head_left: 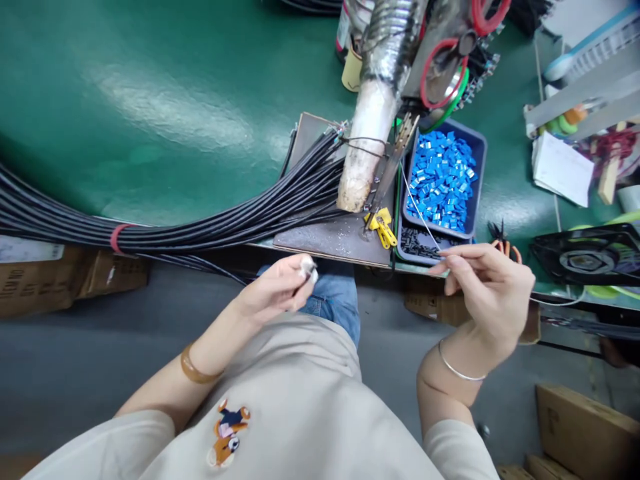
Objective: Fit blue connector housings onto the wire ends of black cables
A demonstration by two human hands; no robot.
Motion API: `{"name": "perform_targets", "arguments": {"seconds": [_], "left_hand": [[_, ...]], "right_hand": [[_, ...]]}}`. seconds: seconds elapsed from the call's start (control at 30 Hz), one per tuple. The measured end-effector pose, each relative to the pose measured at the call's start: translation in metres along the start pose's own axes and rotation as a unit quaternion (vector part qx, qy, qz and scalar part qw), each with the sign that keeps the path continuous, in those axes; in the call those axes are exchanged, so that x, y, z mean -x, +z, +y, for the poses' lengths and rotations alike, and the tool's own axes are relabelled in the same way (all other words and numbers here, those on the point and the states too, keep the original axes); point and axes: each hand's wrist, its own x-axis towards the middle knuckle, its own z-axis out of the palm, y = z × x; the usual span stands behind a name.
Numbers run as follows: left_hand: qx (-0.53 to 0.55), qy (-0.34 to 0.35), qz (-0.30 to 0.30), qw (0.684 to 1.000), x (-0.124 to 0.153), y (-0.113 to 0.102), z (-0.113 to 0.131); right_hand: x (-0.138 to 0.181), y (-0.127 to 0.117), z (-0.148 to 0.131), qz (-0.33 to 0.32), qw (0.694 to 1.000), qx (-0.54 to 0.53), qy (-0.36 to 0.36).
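Note:
My left hand (280, 283) is in front of the table edge, thumb and fingers pinched together. White coverings wrap its fingertips, and a small dark bit shows between them, too small to name. Farther right, my right hand (493, 287) pinches the lower end of a thin white strand (419, 212). The strand slants up and left past a tray of blue plastic pieces (443, 180). Just beyond my left hand lies a brown board (325, 241) with a bundle of black cables (260, 223) over it. A yellow clip-like piece (384, 230) rests near the board's right side.
A taped post (367, 133) hangs over the board, with red-handled scissors (443, 73) beside it. A lower tray of small black pieces (425, 243) sits under the blue ones. Pliers (500, 237) and a black fan (587, 259) lie at right. Cardboard boxes (585, 427) stand on the floor.

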Motion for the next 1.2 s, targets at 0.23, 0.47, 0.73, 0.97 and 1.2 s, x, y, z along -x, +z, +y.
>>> {"name": "perform_targets", "arguments": {"seconds": [0.23, 0.47, 0.73, 0.97, 1.2], "left_hand": [[0.055, 0.057, 0.085, 0.993, -0.009, 0.006, -0.004], [-0.094, 0.073, 0.052, 0.991, -0.029, 0.023, 0.008], [-0.140, 0.142, 0.114, 0.973, -0.043, 0.027, -0.005], [-0.179, 0.155, 0.136, 0.962, -0.047, 0.031, -0.007], [-0.151, 0.150, 0.147, 0.966, -0.050, 0.034, -0.005]], "right_hand": [[-0.009, 0.014, 0.002, 0.091, 0.986, -0.092, -0.109], [-0.028, -0.011, 0.007, -0.054, 0.984, 0.171, 0.011], [-0.077, -0.013, 0.052, -0.046, 0.947, 0.301, -0.106], [-0.108, -0.013, 0.061, -0.153, 0.940, 0.291, -0.096], [-0.107, -0.011, 0.055, -0.116, 0.943, 0.307, -0.059]]}}
